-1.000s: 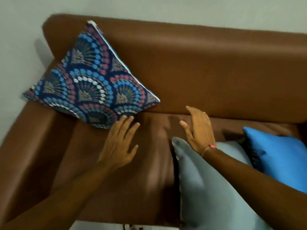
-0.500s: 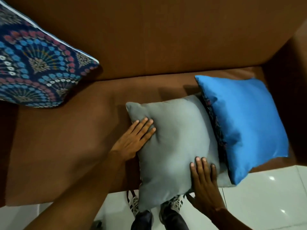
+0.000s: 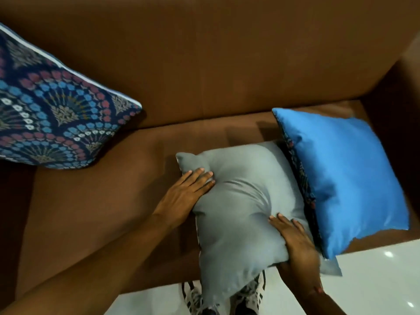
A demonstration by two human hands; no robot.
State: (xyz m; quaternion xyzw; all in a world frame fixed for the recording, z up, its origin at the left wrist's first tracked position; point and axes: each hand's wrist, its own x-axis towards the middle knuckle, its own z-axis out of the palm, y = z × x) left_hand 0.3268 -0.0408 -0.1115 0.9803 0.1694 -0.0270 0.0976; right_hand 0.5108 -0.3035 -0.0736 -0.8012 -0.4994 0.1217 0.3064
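A grey cushion (image 3: 241,201) lies on the seat of a brown sofa (image 3: 91,212), with its near end hanging over the front edge. My left hand (image 3: 184,196) holds its left edge near the far corner, fingers on top and thumb hidden. At the near right edge, my right hand (image 3: 295,242) grips the cushion with fingers over the top. The fabric is creased and bunched between the two hands.
A bright blue cushion (image 3: 341,173) lies to the right, overlapping the grey one's right edge. A dark patterned cushion (image 3: 52,114) leans against the backrest (image 3: 204,64) at the left. Below the seat are glossy white floor tiles (image 3: 375,280) and my shoes (image 3: 195,298).
A second ago both hands hovered near the patterned cushion. They moved onto the grey cushion, and the fingers now dig in and bunch the fabric as the view turns right.
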